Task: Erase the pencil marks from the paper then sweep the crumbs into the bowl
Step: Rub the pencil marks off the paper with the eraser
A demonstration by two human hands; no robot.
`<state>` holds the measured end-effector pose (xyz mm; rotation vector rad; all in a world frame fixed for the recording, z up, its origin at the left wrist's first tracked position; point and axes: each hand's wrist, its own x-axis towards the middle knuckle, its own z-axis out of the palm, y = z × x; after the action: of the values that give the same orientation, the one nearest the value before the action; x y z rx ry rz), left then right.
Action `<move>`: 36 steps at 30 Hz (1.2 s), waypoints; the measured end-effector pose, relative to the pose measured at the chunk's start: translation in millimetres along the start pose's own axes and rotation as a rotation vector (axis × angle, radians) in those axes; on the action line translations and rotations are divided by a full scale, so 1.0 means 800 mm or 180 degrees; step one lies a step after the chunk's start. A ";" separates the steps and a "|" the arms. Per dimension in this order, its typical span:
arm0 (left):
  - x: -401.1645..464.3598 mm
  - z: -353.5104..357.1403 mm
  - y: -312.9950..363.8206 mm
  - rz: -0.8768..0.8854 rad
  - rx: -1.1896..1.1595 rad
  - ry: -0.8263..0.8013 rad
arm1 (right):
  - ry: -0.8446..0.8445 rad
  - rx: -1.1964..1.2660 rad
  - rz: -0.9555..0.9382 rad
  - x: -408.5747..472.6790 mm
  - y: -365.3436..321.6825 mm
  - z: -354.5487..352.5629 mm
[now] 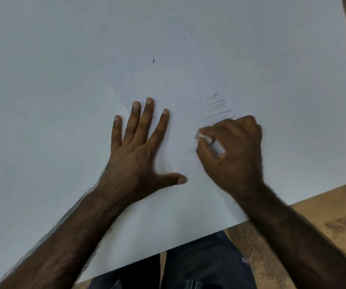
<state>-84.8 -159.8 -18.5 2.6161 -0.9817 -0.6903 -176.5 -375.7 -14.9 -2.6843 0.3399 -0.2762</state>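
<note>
Erasing is the step in hand here: the right hand (230,151) curls tight around a white eraser (204,138), its tip down on the paper (188,49) just beyond the thumb. The left hand (138,147) lies flat beside it, fingers spread wide, pinning the sheet. Pencil marks (218,107) remain just past the right knuckles, a stack of grey lines, so plenty is left to rub. A dark crumb (153,60) sits well beyond the left fingertips. No bowl is in view. The next move, I'd say, calls for short strokes up into those lines, with the sheet held firm.
</note>
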 end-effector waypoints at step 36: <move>0.001 0.002 0.002 -0.0031 0.0033 -0.0034 | -0.0370 0.0115 -0.0168 -0.024 -0.019 0.001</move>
<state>-85.5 -161.7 -19.4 2.6305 -0.9788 -0.7042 -192.0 -356.9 -11.6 -2.6624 0.2268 -0.1394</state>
